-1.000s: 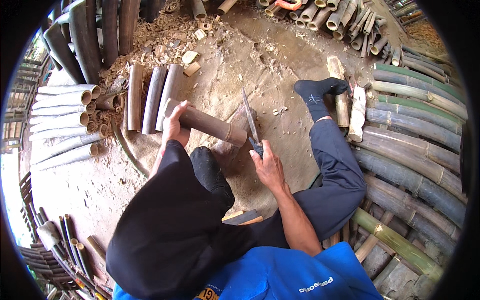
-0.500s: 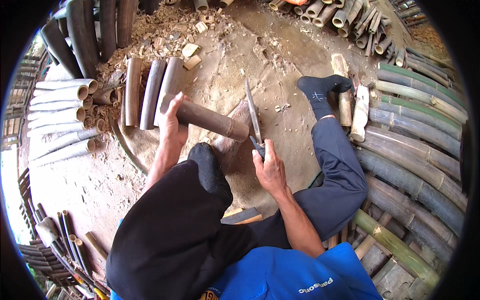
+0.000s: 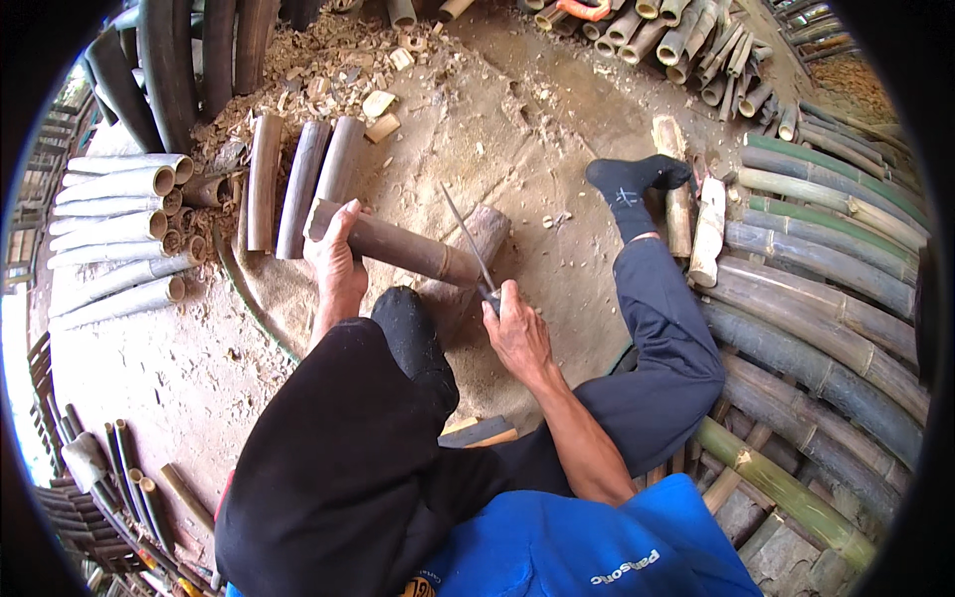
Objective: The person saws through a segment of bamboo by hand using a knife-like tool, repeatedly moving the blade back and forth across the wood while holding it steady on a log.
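My left hand (image 3: 336,261) is closed round the far-left end of a brown bamboo section (image 3: 398,245), its thumb on top. The section slants down to the right, over a short log (image 3: 485,231) lying on the ground. In my right hand (image 3: 521,336) is the dark handle of a knife, the fingers wrapped round it. The knife's long narrow blade (image 3: 466,231) points up and to the left, across the right end of the bamboo. Whether its edge touches the bamboo I cannot tell. My socked left foot (image 3: 408,323) rests beside the log.
Several cut bamboo sections (image 3: 265,184) lie beyond my left hand, near wood chips (image 3: 378,103). Pale bamboo tubes (image 3: 119,221) are stacked at the left. Long bamboo poles (image 3: 796,298) line the right, beyond my other foot (image 3: 637,189). More tubes (image 3: 676,35) lie at the back.
The knife has swung left, its blade now slanting across the bamboo's right end instead of standing beside it. My right hand has shifted slightly left; the bamboo's right end has moved left too.
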Demonstrator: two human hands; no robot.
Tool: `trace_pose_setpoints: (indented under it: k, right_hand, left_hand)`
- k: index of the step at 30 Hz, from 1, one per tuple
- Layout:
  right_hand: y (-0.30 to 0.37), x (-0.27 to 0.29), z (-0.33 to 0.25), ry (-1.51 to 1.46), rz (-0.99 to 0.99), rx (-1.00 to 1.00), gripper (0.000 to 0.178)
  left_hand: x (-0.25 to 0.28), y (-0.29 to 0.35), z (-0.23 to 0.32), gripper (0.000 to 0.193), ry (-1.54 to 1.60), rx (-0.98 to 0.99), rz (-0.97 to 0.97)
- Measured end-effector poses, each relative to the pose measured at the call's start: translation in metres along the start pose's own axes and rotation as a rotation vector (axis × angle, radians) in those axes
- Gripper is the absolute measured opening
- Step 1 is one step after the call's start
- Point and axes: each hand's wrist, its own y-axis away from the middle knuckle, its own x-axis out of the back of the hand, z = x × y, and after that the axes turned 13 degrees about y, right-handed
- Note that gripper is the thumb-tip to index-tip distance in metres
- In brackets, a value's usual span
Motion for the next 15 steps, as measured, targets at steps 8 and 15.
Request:
trace_pose_setpoints:
  k: [8,15]
  right_hand:
    - [0.018,0.038,-0.030,-0.365,0.438,0.201,0.025]
    - [0.012,0.045,-0.030,-0.167,0.140,0.091,0.027]
  left_hand:
    - [0.006,0.000,0.000,0.031,-0.019,0.031,-0.075]
    - [0.003,0.004,0.008,0.038,-0.024,0.027,-0.113]
